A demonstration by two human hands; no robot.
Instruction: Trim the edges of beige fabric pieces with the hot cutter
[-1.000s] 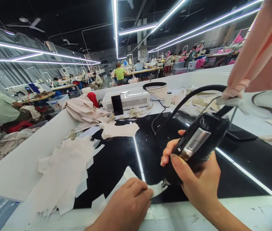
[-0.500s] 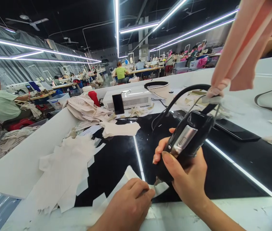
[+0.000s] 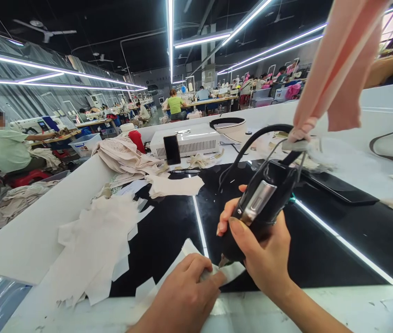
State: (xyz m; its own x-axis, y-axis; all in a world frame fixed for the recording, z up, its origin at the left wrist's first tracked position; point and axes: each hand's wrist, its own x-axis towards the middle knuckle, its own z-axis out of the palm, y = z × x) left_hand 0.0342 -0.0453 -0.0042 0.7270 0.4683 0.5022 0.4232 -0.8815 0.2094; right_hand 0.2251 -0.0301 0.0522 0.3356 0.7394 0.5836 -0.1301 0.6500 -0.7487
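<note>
On the glossy black desk (image 3: 321, 249), your right hand (image 3: 264, 259) grips the cutter (image 3: 258, 208). Your left hand (image 3: 182, 296) lies flat, pressing a fabric piece (image 3: 231, 272). Behind the desk, rows of ceiling lights (image 3: 170, 41).

Two hands are working at the cutting table: the left hand (image 3: 182, 296) and the right hand (image 3: 265, 259), sharing one black handheld tool (image 3: 262, 203). One phone (image 3: 171, 149) is leaning against one white machine (image 3: 189, 138); one red stool (image 3: 26, 178) is standing nearby.

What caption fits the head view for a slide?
Right hand grips a black corded tool, tip on a pale fabric piece pinned by the left hand.
</note>
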